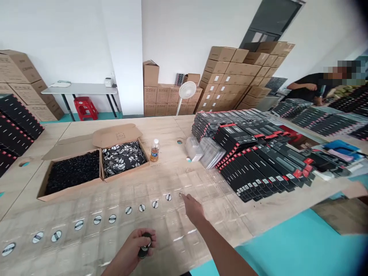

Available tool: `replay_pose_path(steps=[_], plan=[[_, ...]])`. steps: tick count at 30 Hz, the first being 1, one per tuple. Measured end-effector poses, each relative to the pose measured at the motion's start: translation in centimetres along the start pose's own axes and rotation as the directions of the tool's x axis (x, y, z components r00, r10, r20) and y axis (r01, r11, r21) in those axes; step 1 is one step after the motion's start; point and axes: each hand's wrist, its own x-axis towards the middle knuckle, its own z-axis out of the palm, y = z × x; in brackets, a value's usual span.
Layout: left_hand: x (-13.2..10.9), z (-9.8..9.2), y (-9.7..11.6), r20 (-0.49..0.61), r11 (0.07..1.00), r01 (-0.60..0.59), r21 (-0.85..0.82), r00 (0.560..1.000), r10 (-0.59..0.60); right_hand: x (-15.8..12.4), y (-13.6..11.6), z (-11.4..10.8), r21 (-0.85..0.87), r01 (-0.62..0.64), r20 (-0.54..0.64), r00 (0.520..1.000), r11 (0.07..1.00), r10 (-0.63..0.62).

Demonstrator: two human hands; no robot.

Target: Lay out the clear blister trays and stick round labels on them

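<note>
My left hand [135,247] is closed around a small stack of round discs [144,251], dark at the edge with some white on the top face. Farther forward and to the right, my right hand [193,209] pinches a small round disc [181,194] at its fingertips, just over the tabletop. A slanting row of several white discs with a dark band lies on the clear plastic [120,239] that covers the table's front. The nearest to my right hand is one disc [168,197]; the row runs left to another disc [8,249] at the edge of view.
Beyond the row stand an open carton of small black pieces [73,172] and a carton of black-and-white discs [124,158]. A drink bottle [154,150] is beside them. Stacked black boxes [258,165] and clear plastic cases [211,151] fill the right. A co-worker [313,86] is behind.
</note>
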Motion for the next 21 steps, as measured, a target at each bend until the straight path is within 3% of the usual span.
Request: replay_pose_path(steps=[4, 7, 10, 12, 13, 17, 21], plan=[[3.0, 4.3, -2.4, -0.042, 0.997, -0.07, -0.041, 0.997, 0.068, 0.4, 3.6, -1.4, 0.005, 0.09, 0.104, 0.991, 0.996, -0.09], [5.3, 8.4, -3.7, -0.074, 0.996, -0.092, 0.014, 0.993, 0.093, -1.0, 4.0, -2.3, 0.181, 0.109, 0.234, 0.961, 0.977, -0.15], [7.2, 12.1, -4.1, -0.067, 0.988, -0.095, 0.119, 0.992, 0.104, -2.2, 3.1, -2.8, 0.501, -0.016, 0.447, 0.861, 0.865, -0.243], [7.8, 13.9, -3.9, -0.059, 0.98, -0.118, 0.163, 0.99, 0.129, -2.4, 2.7, -2.9, 0.586, -0.082, 0.523, 0.799, 0.806, -0.298], [7.9, 14.5, -3.7, -0.059, 0.976, -0.128, 0.178, 0.988, 0.14, -2.2, 2.7, -2.9, 0.575, -0.071, 0.515, 0.806, 0.815, -0.293], [7.4, 15.3, -3.1, -0.09, 0.983, -0.112, 0.148, 0.988, 0.126, 0.4, 3.8, -3.4, 0.397, 0.036, 0.31, 0.935, 0.917, -0.17], [6.7, 14.3, -3.2, -0.094, 0.998, -0.054, -0.031, 0.994, 0.051, 3.1, 5.3, -4.7, 0.258, 0.088, 0.145, 0.981, 0.962, -0.128]])
